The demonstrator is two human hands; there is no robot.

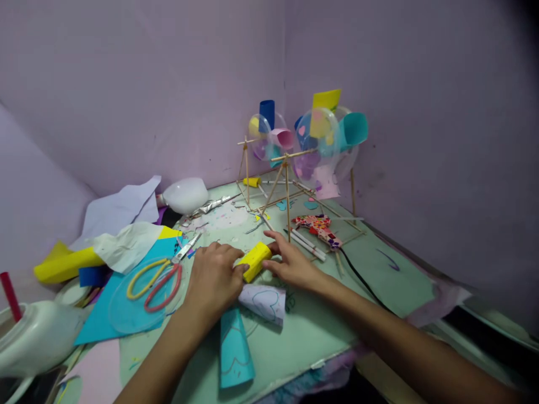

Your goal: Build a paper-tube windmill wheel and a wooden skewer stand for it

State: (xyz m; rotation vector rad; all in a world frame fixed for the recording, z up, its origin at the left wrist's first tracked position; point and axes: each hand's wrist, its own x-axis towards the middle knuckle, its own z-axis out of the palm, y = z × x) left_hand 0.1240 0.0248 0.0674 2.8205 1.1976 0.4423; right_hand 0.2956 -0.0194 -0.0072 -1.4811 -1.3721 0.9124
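A small yellow paper tube (255, 262) lies between my two hands above the table. My left hand (217, 269) has its thumb and fingers closed at the tube's left end. From the other side my right hand (290, 259) pinches the right end with thumb and fingers, its index finger reaching out past it. Just below the tube rests a rolled white paper piece (264, 304) with a drawn heart. Nearer to me, a turquoise paper roll (236, 350) with a pencilled wavy line lies below my left wrist.
Scissors (162, 280) with yellow and red handles lie on turquoise paper at left. A patterned glue gun (318, 227) trails a black cord on the right, beside white sticks (305, 244). Two stick-framed wheels with paper cups (318, 140) stand behind. A white bottle (185, 194) lies at the back.
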